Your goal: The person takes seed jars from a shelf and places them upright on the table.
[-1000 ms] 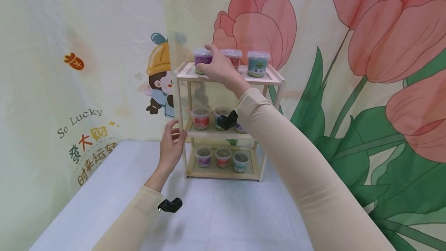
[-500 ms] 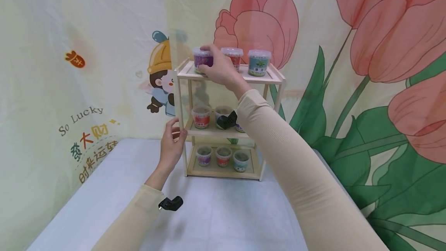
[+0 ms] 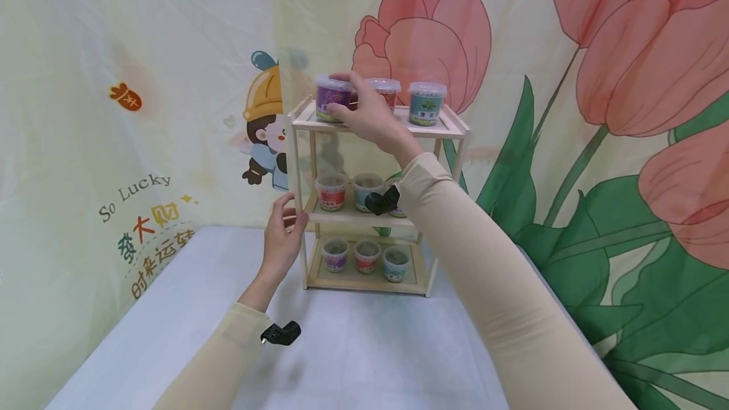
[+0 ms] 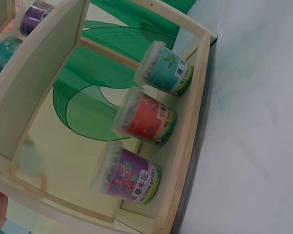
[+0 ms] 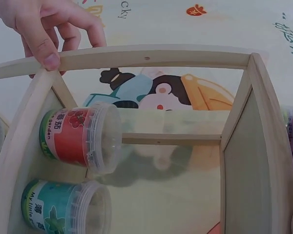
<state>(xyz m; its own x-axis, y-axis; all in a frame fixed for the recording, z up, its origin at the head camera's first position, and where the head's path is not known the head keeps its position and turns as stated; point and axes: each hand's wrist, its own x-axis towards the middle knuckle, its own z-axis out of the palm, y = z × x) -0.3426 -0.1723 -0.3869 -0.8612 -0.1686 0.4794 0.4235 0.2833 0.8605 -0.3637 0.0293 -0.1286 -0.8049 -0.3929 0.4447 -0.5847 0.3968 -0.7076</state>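
Observation:
A small wooden three-tier shelf rack stands on the table, with clear-lidded plastic cups on each tier. My right hand holds the purple cup at the left of the top tier, thumb across its front and a finger at the lid. Beside it are a red cup, partly hidden behind the hand, and a teal cup. My left hand grips the rack's left front post at middle-tier height. In the right wrist view the left thumb presses on the wood, with fingers behind.
The middle tier bears a red cup, a teal cup and a purple cup, mostly behind the right wrist camera. Purple, red and teal cups line the bottom tier. A printed curtain hangs close behind.
My right hand stays at the purple cup, and more of the cup now shows past its fingers. The left hand keeps its grip on the post. The head view has shifted slightly.

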